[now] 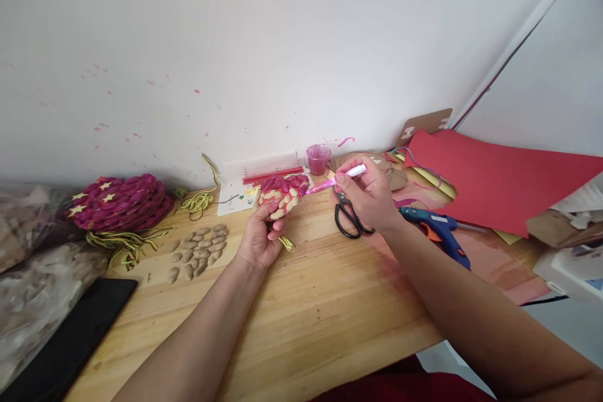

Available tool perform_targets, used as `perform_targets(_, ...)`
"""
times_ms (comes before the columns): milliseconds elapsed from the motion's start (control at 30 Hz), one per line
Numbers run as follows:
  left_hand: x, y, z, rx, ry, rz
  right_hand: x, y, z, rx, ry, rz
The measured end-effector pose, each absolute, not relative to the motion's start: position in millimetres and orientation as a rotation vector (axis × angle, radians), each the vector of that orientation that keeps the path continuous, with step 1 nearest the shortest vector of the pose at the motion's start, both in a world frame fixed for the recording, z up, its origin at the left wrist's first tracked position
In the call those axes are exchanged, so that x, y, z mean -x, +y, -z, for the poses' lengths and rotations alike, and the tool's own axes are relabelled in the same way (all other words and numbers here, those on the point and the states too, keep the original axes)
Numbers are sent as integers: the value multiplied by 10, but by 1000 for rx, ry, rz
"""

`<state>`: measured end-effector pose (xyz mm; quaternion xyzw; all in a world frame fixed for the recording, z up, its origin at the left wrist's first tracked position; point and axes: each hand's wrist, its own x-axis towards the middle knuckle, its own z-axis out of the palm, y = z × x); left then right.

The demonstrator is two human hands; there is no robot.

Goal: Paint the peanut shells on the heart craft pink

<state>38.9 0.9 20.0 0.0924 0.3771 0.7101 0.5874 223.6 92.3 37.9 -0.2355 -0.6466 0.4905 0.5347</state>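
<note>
My left hand [264,232] grips the near edge of a peanut-covered craft piece [282,193], held above the table. Its far side is painted magenta, while the near peanuts keep their tan shells. Between the fingers of my right hand [367,191] is a paintbrush [355,171] with a white handle and a pink-stained front end. The brush tip meets or nearly meets the right edge of the piece. Behind it stands a clear cup [318,159] with magenta paint inside. Scissors with black handles [347,217] lie under my right hand.
Loose peanuts [200,250] and a stack of magenta peanut discs with yellow stars [122,202] lie left. A black phone-like slab [70,339] and plastic bags [47,289] sit nearer. To the right are a blue glue gun [440,226] and red sheet [499,169]. A paint-spattered wall [235,63] stands behind.
</note>
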Motion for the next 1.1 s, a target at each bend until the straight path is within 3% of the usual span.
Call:
perform_targets(200,-362,36,-172,-242,984,-1643,-2240,965,-396,601,-1472,-1064)
perform_targets(400,-357,18,-185,-266,975,-1616,-2247,983,-389,608,-1444,-1217)
perform_targets(567,-346,1,-181,-308,953,-1617,-2278,1011,-427,596,-1430,-1100)
perform_targets(1100,-357,16,-164,-371,1009,-1617,-2281,1042,-431,566,-1460,-1177)
